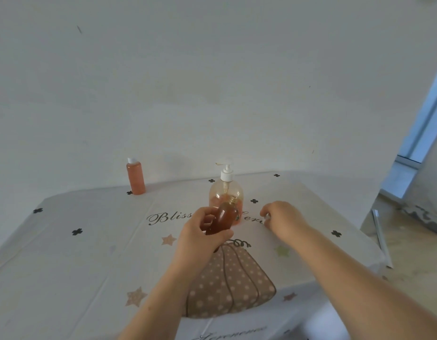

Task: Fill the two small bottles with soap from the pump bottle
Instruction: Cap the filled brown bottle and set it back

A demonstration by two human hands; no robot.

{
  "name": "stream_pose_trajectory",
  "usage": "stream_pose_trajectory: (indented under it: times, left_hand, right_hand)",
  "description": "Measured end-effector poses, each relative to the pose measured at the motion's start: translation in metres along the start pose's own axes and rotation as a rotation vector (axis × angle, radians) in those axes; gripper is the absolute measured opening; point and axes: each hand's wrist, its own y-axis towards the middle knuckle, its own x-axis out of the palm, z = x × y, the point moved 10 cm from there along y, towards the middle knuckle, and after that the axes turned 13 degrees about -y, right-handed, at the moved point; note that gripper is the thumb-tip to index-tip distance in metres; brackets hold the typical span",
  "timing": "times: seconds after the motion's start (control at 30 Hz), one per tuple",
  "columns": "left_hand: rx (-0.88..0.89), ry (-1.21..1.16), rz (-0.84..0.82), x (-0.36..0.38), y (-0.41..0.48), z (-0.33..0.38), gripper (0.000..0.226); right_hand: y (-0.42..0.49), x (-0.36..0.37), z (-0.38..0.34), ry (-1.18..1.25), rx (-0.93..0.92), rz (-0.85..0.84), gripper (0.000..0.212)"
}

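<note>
The second fill looks finished, and capping is judged to be the step in hand. The open small bottle (pixel 223 217) is gripped around its body by the left hand (pixel 202 231) and held tilted above the tablecloth (pixel 90 241), with its bare threaded neck pointing up and away and orange soap showing through nearly its whole length. The right hand (pixel 285 217) is lowered to the cloth just right of it, fingers curled downward. Whether a cap is pinched beneath them cannot be told. A cap will have to be brought to the neck, seated squarely and twisted on, with the bottle righted first so nothing spills. The pump bottle (pixel 226 190) stands directly behind the held bottle, with only a little soap left at the bottom. The capped small bottle (pixel 136 179) stands full, well apart at the far left edge.
</note>
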Motion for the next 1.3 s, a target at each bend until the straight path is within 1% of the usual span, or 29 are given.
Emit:
stream_pose_trajectory:
  times: [0.13, 0.23, 0.33, 0.4, 0.53, 0.6, 0.7, 0.8, 0.87, 0.9, 0.93, 1.07, 1.1, 1.17, 1.2, 1.23, 1.3]
  left_hand:
    - [0.011, -0.002, 0.022, -0.007, 0.000, 0.003, 0.050]
    - [0.012, -0.008, 0.034, -0.010, 0.001, 0.004, 0.052]
    - [0.030, 0.014, 0.022, -0.009, 0.002, 0.007, 0.047]
    - [0.040, 0.032, 0.010, -0.008, 0.002, 0.010, 0.045]
    - [0.043, 0.057, 0.003, -0.008, 0.004, 0.012, 0.045]
    - [0.049, 0.076, -0.011, -0.008, 0.005, 0.013, 0.045]
    - [0.060, 0.093, -0.022, -0.009, 0.006, 0.015, 0.046]
    - [0.061, 0.093, -0.029, -0.009, 0.008, 0.016, 0.047]
    - [0.058, 0.099, -0.022, -0.010, 0.009, 0.014, 0.046]
    - [0.060, 0.106, -0.018, -0.011, 0.009, 0.013, 0.046]
    - [0.061, 0.117, -0.016, -0.011, 0.008, 0.012, 0.045]
    - [0.068, 0.150, -0.023, -0.010, 0.005, 0.009, 0.047]
    - [0.066, 0.157, -0.025, -0.010, 0.004, 0.008, 0.048]
    - [0.060, 0.163, -0.027, -0.011, 0.004, 0.007, 0.045]
    - [0.056, 0.156, -0.022, -0.013, 0.005, 0.005, 0.045]
    - [0.054, 0.148, -0.015, -0.015, 0.007, 0.005, 0.045]
    - [0.053, 0.143, -0.008, -0.018, 0.009, 0.004, 0.046]
  right_hand:
    - [-0.007, -0.031, -0.007, 0.254, -0.031, 0.079, 0.025]
    - [-0.017, -0.061, -0.021, 0.448, -0.119, 0.146, 0.017]
    - [-0.030, -0.085, -0.038, 0.659, -0.222, 0.152, 0.022]
    - [-0.037, -0.093, -0.048, 0.734, -0.275, 0.127, 0.026]
    - [-0.038, -0.096, -0.059, 0.698, -0.315, 0.114, 0.022]
    - [-0.037, -0.095, -0.060, 0.702, -0.324, 0.080, 0.020]
    - [-0.038, -0.093, -0.067, 0.676, -0.361, 0.017, 0.021]
    - [-0.036, -0.092, -0.071, 0.627, -0.367, -0.003, 0.021]
    - [-0.034, -0.092, -0.073, 0.583, -0.365, 0.005, 0.014]
    - [-0.034, -0.091, -0.075, 0.548, -0.366, -0.004, 0.005]
    - [-0.035, -0.091, -0.078, 0.508, -0.360, -0.013, 0.006]
    - [-0.034, -0.084, -0.079, 0.292, -0.272, -0.013, 0.044]
    - [-0.034, -0.082, -0.080, 0.250, -0.257, -0.004, 0.050]
    - [-0.033, -0.082, -0.080, 0.250, -0.245, 0.007, 0.056]
    - [-0.033, -0.083, -0.080, 0.290, -0.254, 0.001, 0.054]
    - [-0.032, -0.084, -0.081, 0.339, -0.274, -0.016, 0.046]
    - [-0.034, -0.085, -0.085, 0.430, -0.341, -0.076, 0.022]
